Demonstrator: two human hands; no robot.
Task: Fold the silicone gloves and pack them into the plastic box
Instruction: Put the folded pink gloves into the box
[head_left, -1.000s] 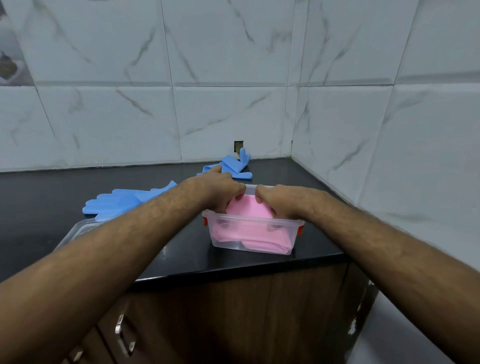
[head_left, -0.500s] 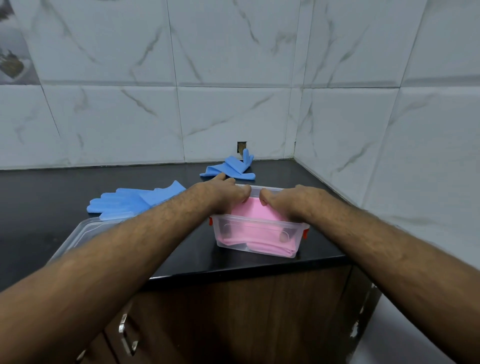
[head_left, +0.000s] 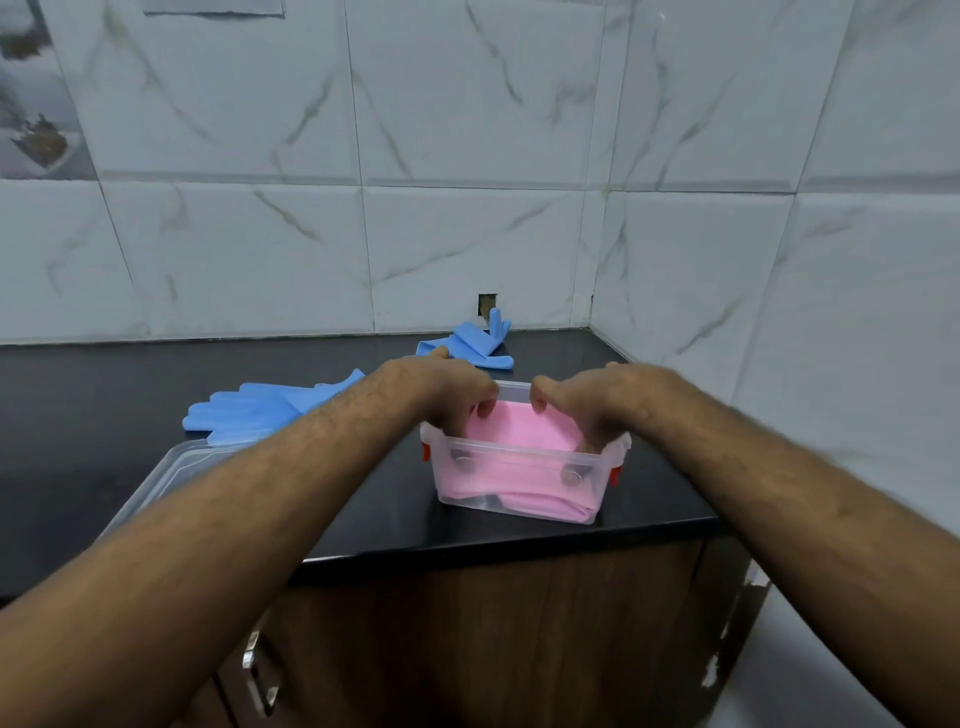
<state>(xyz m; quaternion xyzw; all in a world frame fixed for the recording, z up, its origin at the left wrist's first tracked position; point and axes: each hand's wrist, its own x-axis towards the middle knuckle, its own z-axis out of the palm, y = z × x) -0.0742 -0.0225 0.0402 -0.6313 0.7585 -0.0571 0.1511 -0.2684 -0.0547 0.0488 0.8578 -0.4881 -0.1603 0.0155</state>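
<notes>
A clear plastic box (head_left: 519, 470) with red clips stands near the front edge of the black counter. Folded pink silicone gloves (head_left: 511, 431) fill it. My left hand (head_left: 441, 395) and my right hand (head_left: 592, 402) both reach down into the box, fingers curled onto the pink gloves and pressing them; fingertips show through the front wall. A flat blue glove (head_left: 249, 410) lies to the left, partly behind my left forearm. A second blue glove (head_left: 478, 343), folded, lies at the back by the wall.
The box's clear lid (head_left: 171, 467) lies on the counter (head_left: 104, 395) at the left, mostly under my left forearm. Tiled walls close the back and the right side. Below the counter edge are wooden cabinet doors with a metal handle (head_left: 260, 675).
Both hands stay in the box on the pink gloves; their fingers have dug deeper at the box's ends. The view has shifted slightly, so everything sits a little more to the right.
</notes>
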